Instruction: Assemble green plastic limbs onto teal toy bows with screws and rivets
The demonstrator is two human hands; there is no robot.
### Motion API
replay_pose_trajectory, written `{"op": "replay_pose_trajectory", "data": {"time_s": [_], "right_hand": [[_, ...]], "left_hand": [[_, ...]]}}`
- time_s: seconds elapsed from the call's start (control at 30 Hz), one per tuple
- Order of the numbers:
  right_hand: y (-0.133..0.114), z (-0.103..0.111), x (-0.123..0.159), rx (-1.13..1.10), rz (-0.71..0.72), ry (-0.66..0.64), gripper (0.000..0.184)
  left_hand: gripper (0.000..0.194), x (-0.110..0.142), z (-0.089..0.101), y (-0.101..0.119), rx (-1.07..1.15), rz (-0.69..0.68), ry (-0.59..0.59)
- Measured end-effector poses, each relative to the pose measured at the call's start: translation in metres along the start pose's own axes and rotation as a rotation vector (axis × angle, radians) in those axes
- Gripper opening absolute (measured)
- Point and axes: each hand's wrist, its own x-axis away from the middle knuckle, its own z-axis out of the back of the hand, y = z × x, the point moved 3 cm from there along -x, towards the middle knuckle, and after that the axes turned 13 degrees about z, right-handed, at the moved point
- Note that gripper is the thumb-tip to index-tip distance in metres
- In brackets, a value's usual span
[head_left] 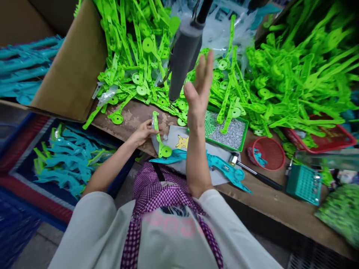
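Observation:
My left hand (145, 132), at the bench's front edge, pinches a lime-green plastic part (158, 137) with a round disc at its lower end. Raised beside the hanging grey electric screwdriver (183, 56) is my right hand (198, 91), fingers stretched up and apart from each other, with nothing visible in it. The screwdriver's tip points down above the bench, between my hands. In front of me a long blue plastic piece (224, 166) lies across a grey cloth (172, 139) with a yellow cartoon figure. My right forearm hides part of both.
Lime-green parts (305, 74) heap along the back. A green tray of small metal pieces (227, 132), a red basket (266, 153), a hammer (259, 173) and a teal basket (304, 183) stand to the right. A cardboard box (71, 63) and a blue-part crate (67, 160) are left.

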Motion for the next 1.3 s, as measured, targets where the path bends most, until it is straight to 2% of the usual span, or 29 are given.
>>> {"op": "replay_pose_trajectory", "data": {"time_s": [0.07,0.17,0.27,0.4,0.5,0.6,0.9,1.07,1.3], "right_hand": [[0.005,-0.016,-0.028,-0.169,0.0,-0.052,0.08],[0.015,-0.019,-0.034,-0.219,-0.038,-0.115,0.074],[0.037,0.004,-0.017,-0.201,-0.123,0.015,0.066],[0.07,0.035,0.002,-0.231,-0.244,0.165,0.057],[0.084,0.044,0.009,-0.202,-0.275,0.269,0.057],[0.095,0.044,0.013,-0.209,-0.281,0.33,0.059],[0.119,0.047,0.026,-0.14,-0.228,0.317,0.065],[0.124,0.049,0.029,-0.113,-0.257,0.396,0.064],[0.126,0.047,0.031,-0.045,-0.218,0.276,0.074]], "left_hand": [[0.054,0.0,-0.001,0.0,-0.005,0.008,0.02],[0.055,0.001,-0.001,0.0,-0.006,0.023,0.041],[0.051,0.0,0.003,0.002,-0.02,0.008,0.063],[0.037,-0.008,0.011,0.013,-0.018,-0.119,0.158],[0.033,-0.016,0.01,0.019,-0.028,-0.14,0.177],[0.026,-0.021,0.005,0.021,-0.015,-0.1,0.163],[0.021,-0.024,-0.003,0.02,-0.006,-0.103,0.198],[0.023,-0.025,-0.004,0.019,-0.019,-0.121,0.216],[0.022,-0.026,-0.002,0.02,-0.053,-0.09,0.228]]}}
